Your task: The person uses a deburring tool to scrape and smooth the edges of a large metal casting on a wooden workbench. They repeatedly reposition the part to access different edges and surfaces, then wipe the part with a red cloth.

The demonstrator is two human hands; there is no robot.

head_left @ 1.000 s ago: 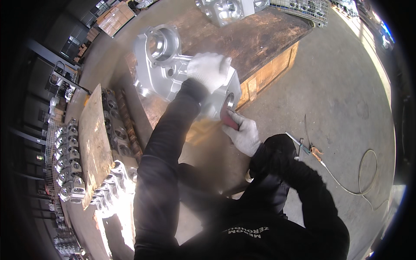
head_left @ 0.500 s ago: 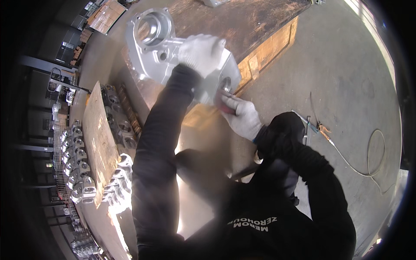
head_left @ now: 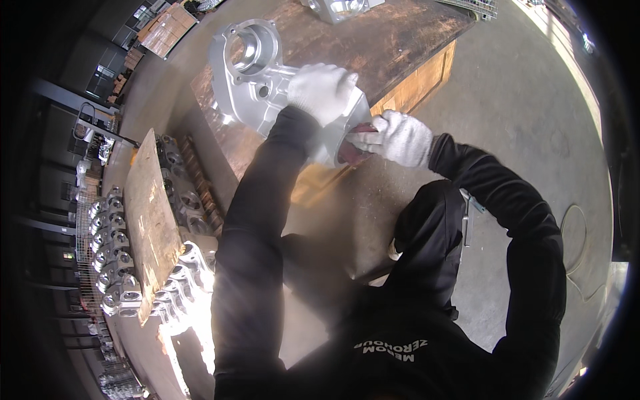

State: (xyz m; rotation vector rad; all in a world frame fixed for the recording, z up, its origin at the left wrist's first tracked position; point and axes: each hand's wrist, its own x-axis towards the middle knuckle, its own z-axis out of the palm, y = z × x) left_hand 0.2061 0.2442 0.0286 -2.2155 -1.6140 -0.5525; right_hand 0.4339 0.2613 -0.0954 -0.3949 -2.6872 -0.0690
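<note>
A large silver metal casting [head_left: 252,108], with a big round bore at its far end, rests on a brown worktable and juts past its near edge. My left hand [head_left: 321,92], in a white glove, is closed over the casting's upper edge near the middle. My right hand [head_left: 403,139], also gloved in white, pinches a dark red pad [head_left: 351,155], which looks like a sanding pad. It presses the pad against the round opening at the casting's near end. My fingers and the pad hide part of that opening.
A second silver casting [head_left: 341,9] sits farther back on the worn worktable [head_left: 393,40]. Rows of castings [head_left: 113,257] stand at the left beside a leaning wooden board [head_left: 150,217]. A pale hose [head_left: 575,233] lies coiled on the floor at right.
My right hand has moved up and right around the opening, with the pad still in its fingers. My left hand keeps its place on the casting. The whole view has shifted slightly.
</note>
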